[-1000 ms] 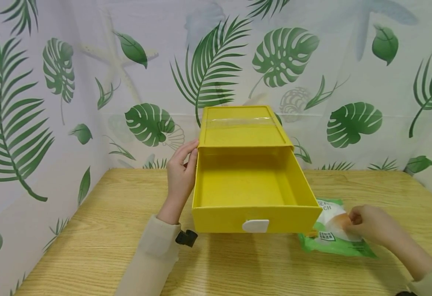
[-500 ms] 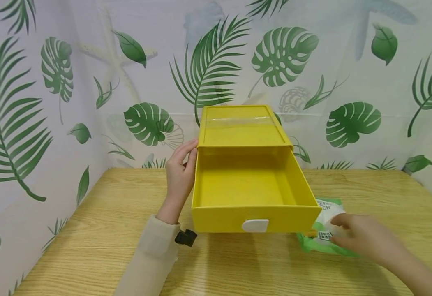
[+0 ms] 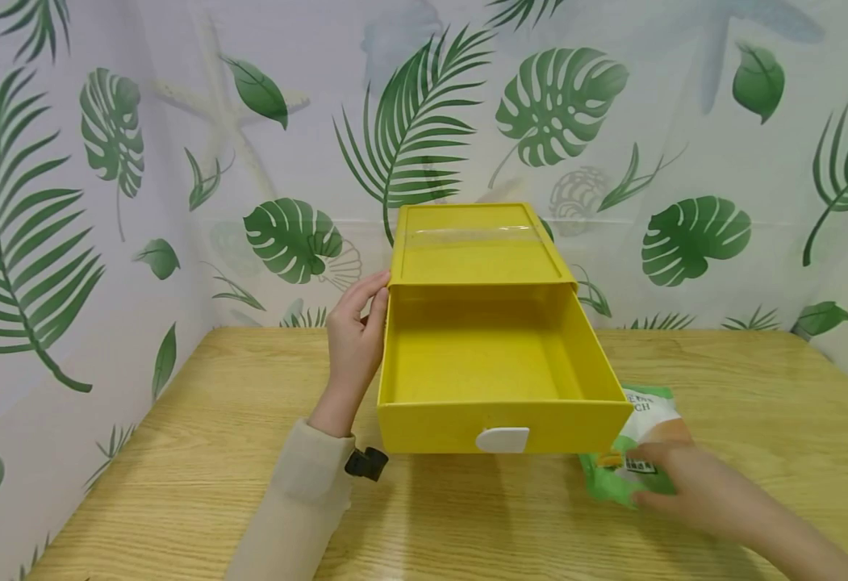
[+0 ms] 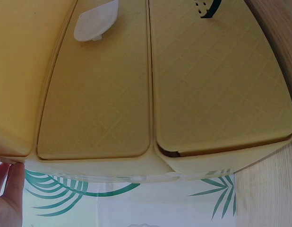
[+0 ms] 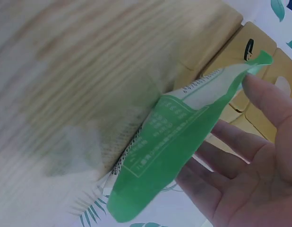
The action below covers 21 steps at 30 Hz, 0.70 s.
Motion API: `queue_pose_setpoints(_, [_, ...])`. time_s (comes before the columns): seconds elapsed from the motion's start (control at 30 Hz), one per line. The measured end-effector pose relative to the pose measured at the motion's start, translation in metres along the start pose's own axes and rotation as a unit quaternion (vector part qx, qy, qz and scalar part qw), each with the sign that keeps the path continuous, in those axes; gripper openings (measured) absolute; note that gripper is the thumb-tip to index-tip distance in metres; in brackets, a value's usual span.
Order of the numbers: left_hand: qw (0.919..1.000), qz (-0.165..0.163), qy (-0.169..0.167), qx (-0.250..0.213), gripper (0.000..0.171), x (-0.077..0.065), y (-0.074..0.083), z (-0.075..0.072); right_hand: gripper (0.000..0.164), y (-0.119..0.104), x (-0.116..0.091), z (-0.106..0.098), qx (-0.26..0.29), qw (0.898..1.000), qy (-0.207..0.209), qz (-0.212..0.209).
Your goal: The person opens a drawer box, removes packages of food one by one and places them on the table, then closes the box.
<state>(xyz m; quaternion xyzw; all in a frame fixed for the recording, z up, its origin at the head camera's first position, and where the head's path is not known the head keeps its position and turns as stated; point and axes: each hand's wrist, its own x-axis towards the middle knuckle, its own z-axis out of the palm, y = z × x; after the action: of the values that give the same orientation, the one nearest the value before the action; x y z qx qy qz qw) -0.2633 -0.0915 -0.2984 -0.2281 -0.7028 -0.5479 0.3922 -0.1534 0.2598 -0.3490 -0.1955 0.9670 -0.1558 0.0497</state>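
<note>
A yellow drawer box [image 3: 482, 254] stands mid-table in the head view. Its drawer [image 3: 485, 347], with a white tab [image 3: 502, 440] on the front, is pulled out and shows a bare inside. My left hand [image 3: 353, 339] rests against the box's left side, fingertips at the housing edge; those fingers [image 4: 12, 189] also show in the left wrist view. Right of the drawer lies a green and white starch packet [image 3: 649, 415]. My right hand [image 3: 699, 488] spans its near end; in the right wrist view the spread fingers [image 5: 231, 142] lie partly behind the packet [image 5: 165, 137].
The wooden table [image 3: 249, 452] runs back to a leaf-print cloth [image 3: 424, 97]. In the left wrist view, two quilted-pattern panels [image 4: 221, 85] of the box sit side by side, one with a white tab, the other with a dark piece.
My right hand has moved from the packet's right side, leftward and toward the near end, its fingers spreading apart. The left hand and drawer box stay in place.
</note>
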Motion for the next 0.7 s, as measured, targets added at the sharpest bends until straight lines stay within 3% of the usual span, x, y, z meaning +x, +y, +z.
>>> queue_pose_setpoints(0.7, [1.0000,-0.004,-0.001,-0.005,0.023,0.001,0.001,0.000,0.053,0.002,0.012,0.012,-0.041,0.999,0.003,-0.005])
